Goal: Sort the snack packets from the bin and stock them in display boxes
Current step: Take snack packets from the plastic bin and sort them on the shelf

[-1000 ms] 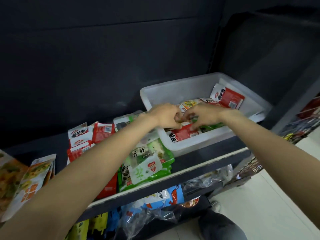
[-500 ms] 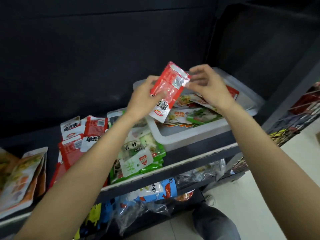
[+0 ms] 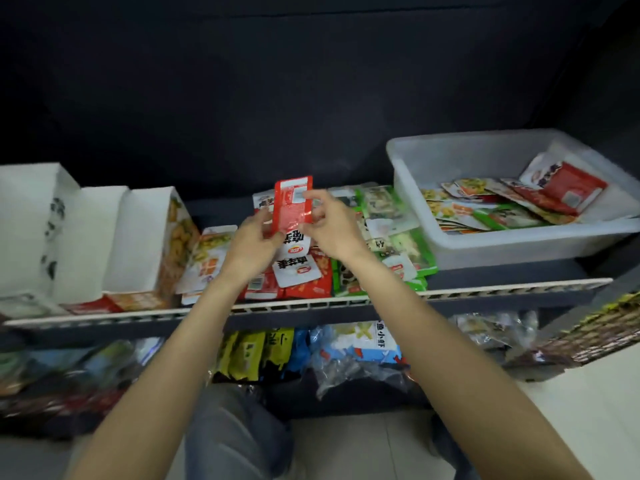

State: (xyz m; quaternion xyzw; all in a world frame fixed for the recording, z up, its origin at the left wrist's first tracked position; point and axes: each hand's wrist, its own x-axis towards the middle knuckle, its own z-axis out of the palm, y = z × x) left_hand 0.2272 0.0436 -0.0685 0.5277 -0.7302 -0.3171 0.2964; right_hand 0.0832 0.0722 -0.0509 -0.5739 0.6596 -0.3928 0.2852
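Both hands grasp one red snack packet (image 3: 292, 206): left hand (image 3: 254, 239) at its lower left edge, right hand (image 3: 330, 225) pinching its right side, above the red pile (image 3: 301, 275) mid-shelf (image 3: 311, 301). White bin (image 3: 512, 202) sits at the shelf's right end, display boxes (image 3: 86, 237) at its left.

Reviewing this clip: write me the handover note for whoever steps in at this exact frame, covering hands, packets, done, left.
Left hand and right hand: both hold one red packet upright above the shelf, grip on its side edges.
Sorted piles on the shelf: red packets in the middle, green packets to their right, yellow packets to their left.
White bin at the right holds mixed packets.
Display boxes stand at the left; their contents are hard to see.
Done: part of the bin sorted.
Left: place this packet, empty the bin, stock the boxes.
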